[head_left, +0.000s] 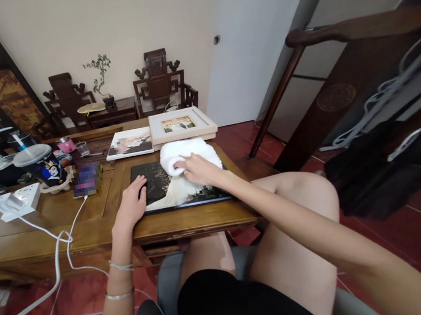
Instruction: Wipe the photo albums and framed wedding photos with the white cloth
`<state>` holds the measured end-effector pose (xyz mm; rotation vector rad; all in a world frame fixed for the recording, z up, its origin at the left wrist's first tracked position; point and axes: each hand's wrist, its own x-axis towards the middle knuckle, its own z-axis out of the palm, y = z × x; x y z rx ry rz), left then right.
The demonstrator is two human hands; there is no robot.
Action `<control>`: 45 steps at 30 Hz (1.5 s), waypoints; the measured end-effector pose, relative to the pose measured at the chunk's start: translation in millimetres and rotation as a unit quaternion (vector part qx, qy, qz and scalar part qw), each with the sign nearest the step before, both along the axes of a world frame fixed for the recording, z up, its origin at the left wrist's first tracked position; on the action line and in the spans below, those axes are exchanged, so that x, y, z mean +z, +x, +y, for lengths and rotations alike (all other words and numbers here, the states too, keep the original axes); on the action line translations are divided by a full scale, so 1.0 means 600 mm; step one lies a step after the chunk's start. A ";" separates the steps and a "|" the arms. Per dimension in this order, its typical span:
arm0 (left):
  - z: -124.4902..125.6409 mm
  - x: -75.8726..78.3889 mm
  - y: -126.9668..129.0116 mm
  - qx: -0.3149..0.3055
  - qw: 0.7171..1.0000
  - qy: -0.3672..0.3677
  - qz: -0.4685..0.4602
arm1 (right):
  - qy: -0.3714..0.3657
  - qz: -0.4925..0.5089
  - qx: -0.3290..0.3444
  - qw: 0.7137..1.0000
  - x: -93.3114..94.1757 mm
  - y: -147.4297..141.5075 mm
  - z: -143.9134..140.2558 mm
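Right hand point(196, 169) fingers curled onto a white towel point(188, 155) atop a dark photo panel point(159, 188), left hand point(133, 203) flat, fingers spread, pressing the panel's left edge, table edge point(190, 225) just below, framed picture point(182, 124) beyond fingertips, bare tabletop leftward.

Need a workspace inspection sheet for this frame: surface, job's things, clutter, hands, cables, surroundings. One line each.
Surface: wooden table, person seated at its front edge.
Job's things: dark glossy photo print lying flat; white towel bunched on its far part.
Clutter: framed picture and unframed print behind; lidded printed cup, pink cup, small glass, phone.
Hands: left hand flat on the print's left edge; right hand pressing on the towel.
Cables: white power strip; white cable hanging off the table's front to the floor.
Surroundings: carved chairs, small potted plant, stair railing, red tile floor.
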<state>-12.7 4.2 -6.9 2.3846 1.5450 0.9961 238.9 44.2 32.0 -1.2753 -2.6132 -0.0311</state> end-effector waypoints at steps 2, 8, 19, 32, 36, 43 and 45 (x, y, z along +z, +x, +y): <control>0.000 -0.001 0.001 -0.001 1.000 0.002 0.000 | 0.003 -0.008 0.028 1.000 -0.002 0.001 -0.051; -0.002 -0.001 0.001 0.000 1.000 0.000 -0.005 | -0.022 0.020 0.118 0.993 0.015 0.025 -0.190; 0.003 -0.003 -0.002 0.002 1.000 0.006 0.002 | -0.022 0.043 0.072 0.996 0.010 0.022 -0.047; -0.003 0.007 0.004 -0.018 1.000 -0.005 -0.014 | -0.008 0.013 0.111 0.994 0.014 -0.063 -0.104; -0.002 0.005 0.002 -0.009 1.000 -0.012 -0.007 | -0.031 0.047 0.154 0.987 0.015 -0.020 -0.157; 0.000 0.000 0.001 0.004 1.000 -0.009 0.002 | -0.038 0.061 0.111 0.991 0.017 -0.005 -0.095; 0.000 0.000 0.001 0.003 1.000 -0.008 0.000 | -0.041 0.056 0.078 0.995 0.016 -0.024 -0.049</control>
